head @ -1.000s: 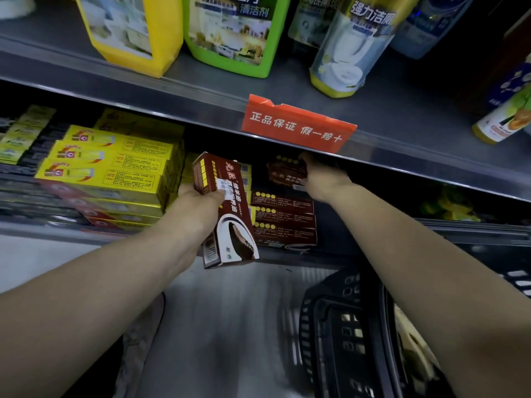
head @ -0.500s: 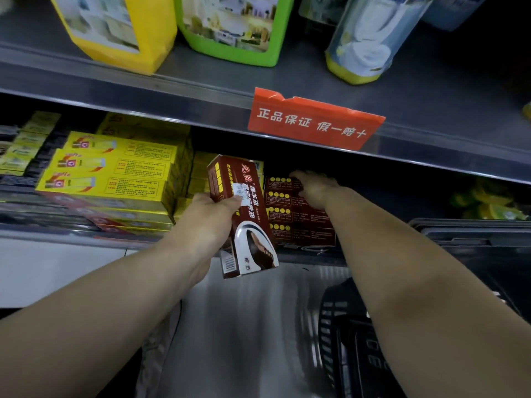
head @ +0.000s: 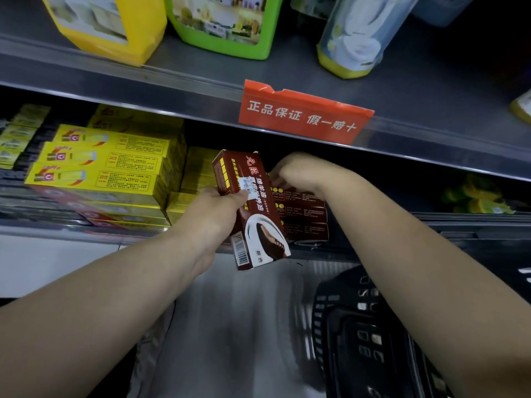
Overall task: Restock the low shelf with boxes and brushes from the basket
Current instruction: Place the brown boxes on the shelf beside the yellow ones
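Both arms bare all the way, frame edge to fingers, so clothing can't be told from this view. L forearm (head: 100, 305) & R forearm (head: 416, 268) look thick at the elbow end & taper to the wrists, smooth, w/ faint creases where wrist meets hand. L hand (head: 212, 212) shows its back, rounded knuckles & a broad thumb; R hand (head: 301, 171) shows its back & knuckle ridge, fingertips mostly hidden.

One head cam, wide-angle, looks fwd & down, close on low shelf (head: 34, 229).
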Demonstrator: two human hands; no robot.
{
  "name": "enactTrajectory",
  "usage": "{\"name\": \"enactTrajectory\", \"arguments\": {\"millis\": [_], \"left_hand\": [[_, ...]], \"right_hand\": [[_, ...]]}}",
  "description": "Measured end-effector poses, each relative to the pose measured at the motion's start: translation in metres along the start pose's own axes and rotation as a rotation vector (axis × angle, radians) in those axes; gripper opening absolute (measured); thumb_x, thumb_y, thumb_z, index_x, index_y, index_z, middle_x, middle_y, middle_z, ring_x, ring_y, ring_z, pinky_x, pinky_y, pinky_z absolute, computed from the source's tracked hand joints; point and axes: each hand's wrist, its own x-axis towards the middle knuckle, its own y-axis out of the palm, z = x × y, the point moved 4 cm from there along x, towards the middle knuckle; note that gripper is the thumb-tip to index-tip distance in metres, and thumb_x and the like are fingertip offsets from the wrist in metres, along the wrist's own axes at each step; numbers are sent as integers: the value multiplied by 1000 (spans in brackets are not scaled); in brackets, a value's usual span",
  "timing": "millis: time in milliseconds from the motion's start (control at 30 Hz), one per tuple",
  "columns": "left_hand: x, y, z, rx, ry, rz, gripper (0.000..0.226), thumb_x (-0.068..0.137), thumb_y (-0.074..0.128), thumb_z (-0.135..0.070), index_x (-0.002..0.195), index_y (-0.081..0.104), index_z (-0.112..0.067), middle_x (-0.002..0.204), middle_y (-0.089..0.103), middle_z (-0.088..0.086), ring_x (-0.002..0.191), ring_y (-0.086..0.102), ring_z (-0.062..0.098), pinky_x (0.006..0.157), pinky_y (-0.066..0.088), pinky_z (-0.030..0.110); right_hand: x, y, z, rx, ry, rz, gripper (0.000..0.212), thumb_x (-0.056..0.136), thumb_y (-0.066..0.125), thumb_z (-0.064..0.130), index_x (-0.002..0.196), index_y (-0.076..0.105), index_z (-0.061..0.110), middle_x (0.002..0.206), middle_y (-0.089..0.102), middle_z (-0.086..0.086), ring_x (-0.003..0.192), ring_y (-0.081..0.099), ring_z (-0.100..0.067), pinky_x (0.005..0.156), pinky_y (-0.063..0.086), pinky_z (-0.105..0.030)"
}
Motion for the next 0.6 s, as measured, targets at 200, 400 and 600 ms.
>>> {"name": "enactTrajectory", "arguments": {"millis": [200, 400, 600], "left_hand": [[-9, 13, -4, -59, 22, 76, 9, 93, 55, -19, 84, 58, -19, 87, 70, 1, 89, 67, 24, 95, 48, 46], [-17, 13, -1, 138, 28, 143, 10, 90, 58, -30, 87, 59, -20, 98, 68, 0, 94, 65, 19, 95, 48, 42], [-14, 9, -5, 270, 73, 108, 26, 87, 58, -27, 111, 53, -23, 94, 63, 2, 90, 61, 13, 77, 47, 27]], "right_hand": [[-78, 22, -2, 813, 33, 182, 17, 92, 54, 28, 96, 64, 15, 80, 73, 0, 78, 68, -17, 77, 56, -34], [-83, 6, -23, 704, 5, 47, 18, 90, 60, 18, 105, 62, 8, 89, 72, -7, 75, 68, -18, 77, 56, -33], [-27, -35, -26, -358, -2, -259, 42, 97, 47, 26, 135, 40, 10, 124, 56, -16, 107, 56, -33, 81, 46, -33]]}}
